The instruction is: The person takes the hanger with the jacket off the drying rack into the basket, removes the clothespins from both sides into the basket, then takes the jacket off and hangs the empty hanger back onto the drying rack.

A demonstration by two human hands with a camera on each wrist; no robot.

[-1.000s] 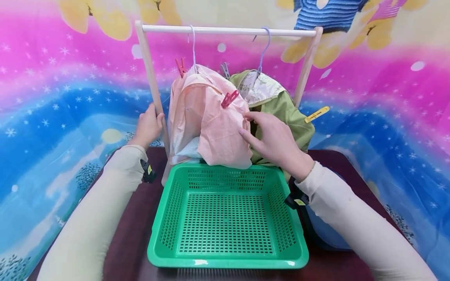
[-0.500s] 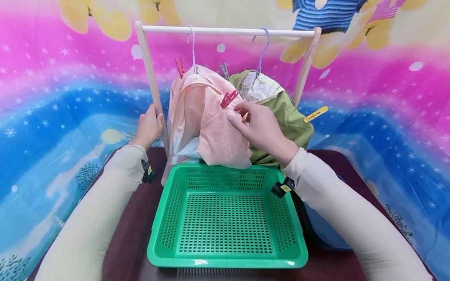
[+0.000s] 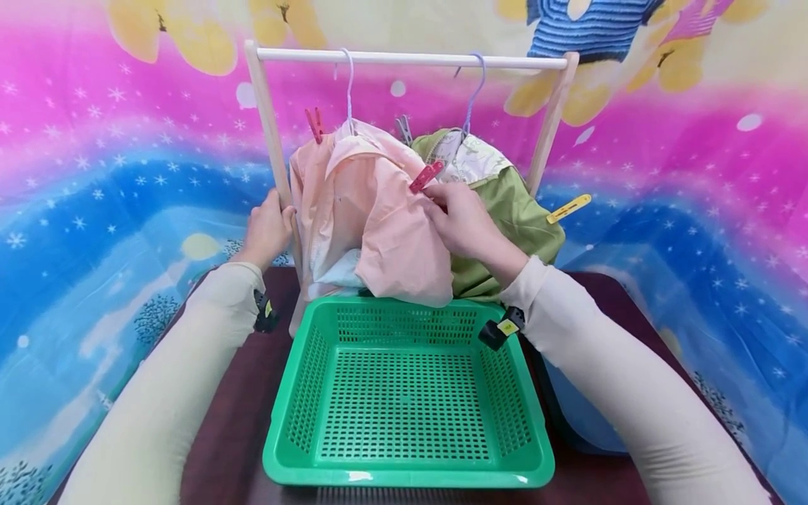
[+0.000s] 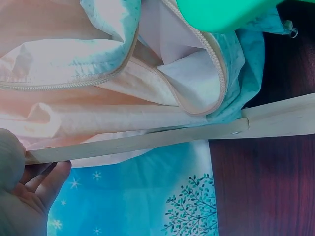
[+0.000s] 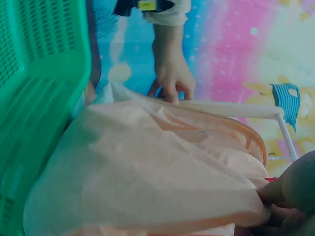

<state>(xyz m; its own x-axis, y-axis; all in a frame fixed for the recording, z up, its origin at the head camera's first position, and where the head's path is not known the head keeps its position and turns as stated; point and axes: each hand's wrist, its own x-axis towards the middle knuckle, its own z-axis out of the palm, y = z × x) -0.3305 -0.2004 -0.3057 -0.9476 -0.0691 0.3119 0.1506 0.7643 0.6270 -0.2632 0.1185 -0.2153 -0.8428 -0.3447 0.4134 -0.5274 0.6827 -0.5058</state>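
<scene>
A pink zip jacket [image 3: 404, 245] hangs on a hanger from a small wooden rack [image 3: 410, 59]. My right hand [image 3: 463, 219] pinches the jacket's cloth at its right shoulder, just below a red clothespin [image 3: 426, 176]. In the right wrist view, thumb and fingers [image 5: 283, 191] meet at the edge of the pink cloth. My left hand [image 3: 266, 228] grips the rack's left post, and the left wrist view shows its fingers around the wooden post [image 4: 123, 145]. Another red clothespin [image 3: 315, 126] sits on the jacket's left shoulder. Its open front shows a zipper [image 4: 221, 64].
A green perforated basket [image 3: 404, 478] stands in front of the rack on the dark red table [image 3: 233, 435]. Behind the pink jacket hangs a green jacket [image 3: 514, 217] with a yellow clothespin [image 3: 569, 209] and a grey clothespin [image 3: 404, 129]. A blue bin [image 3: 587, 414] lies under my right arm.
My right hand has moved left from the jacket's side edge up to below the red clothespin and taken hold of the cloth. The jacket's shoulders have spread outward with their clothespins. My left hand stays put.
</scene>
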